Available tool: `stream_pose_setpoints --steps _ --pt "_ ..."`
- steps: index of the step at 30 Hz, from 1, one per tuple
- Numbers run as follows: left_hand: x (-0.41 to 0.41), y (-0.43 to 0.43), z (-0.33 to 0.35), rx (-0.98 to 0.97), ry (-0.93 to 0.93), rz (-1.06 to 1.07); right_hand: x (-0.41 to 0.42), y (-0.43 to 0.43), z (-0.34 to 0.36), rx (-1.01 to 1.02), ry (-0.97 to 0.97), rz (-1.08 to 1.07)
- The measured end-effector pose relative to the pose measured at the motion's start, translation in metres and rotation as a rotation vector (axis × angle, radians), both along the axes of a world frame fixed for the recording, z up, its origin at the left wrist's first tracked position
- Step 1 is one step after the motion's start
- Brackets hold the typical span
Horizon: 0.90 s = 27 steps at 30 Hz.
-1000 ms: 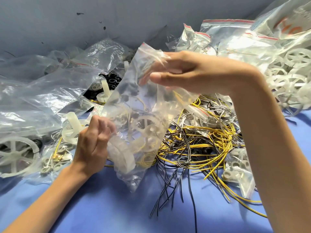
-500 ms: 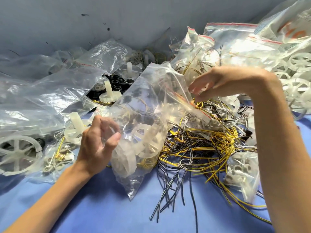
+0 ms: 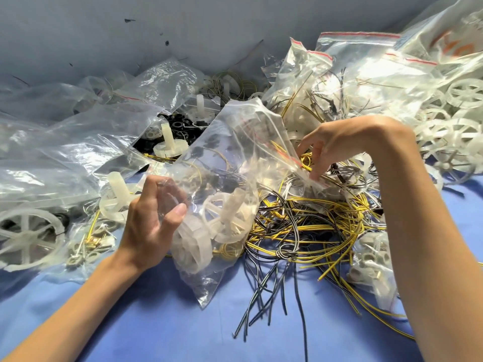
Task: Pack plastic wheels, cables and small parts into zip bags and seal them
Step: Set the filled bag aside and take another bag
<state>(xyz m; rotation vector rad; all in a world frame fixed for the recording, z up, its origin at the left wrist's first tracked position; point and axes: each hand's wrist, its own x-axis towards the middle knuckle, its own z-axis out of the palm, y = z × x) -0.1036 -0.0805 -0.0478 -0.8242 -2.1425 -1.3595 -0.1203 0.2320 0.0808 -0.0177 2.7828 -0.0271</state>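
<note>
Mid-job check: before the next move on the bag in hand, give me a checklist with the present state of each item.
1. Left hand grips the zip bag at its side: ok.
2. White wheels sit inside the bag: ok.
3. Mouth at the red strip sealed: not ok, it gapes open.
4. Right hand is at the mouth: ok. Whether it pinches the lip or a cable: cannot tell.
5. Cables inside the bag: cannot tell. Yellow wire shows through the plastic but may lie behind it.
6. Cable pile lies right beside the mouth: ok.
</note>
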Motion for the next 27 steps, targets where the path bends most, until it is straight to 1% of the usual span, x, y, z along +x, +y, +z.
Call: stream_pose_setpoints --steps 8,12,16,24,25,27 --pt "-0.001 0.0 -0.001 -0.008 0.012 -0.017 0.0 -0.001 -0.004 0.096 0.003 -0.021" --pt "-0.001 0.001 -0.001 -0.011 0.01 -0.011 0.001 0.002 -0.001 -0.041 0.064 -0.035" --pt "0.0 0.001 -0.001 -0.021 0.017 -0.013 0.003 0.006 0.004 -0.089 0.171 -0.024" --pt "0.001 0.003 0.0 -0.026 0.013 -0.015 0.008 0.01 0.015 -0.339 0.482 -0.013" --pt "0.002 0.003 0.001 -0.028 0.015 -0.014 0.011 0.01 0.018 -0.411 0.534 -0.012" --pt "0.002 0.003 0.001 -0.029 0.019 -0.014 0.016 0.007 0.024 -0.628 0.61 -0.019"
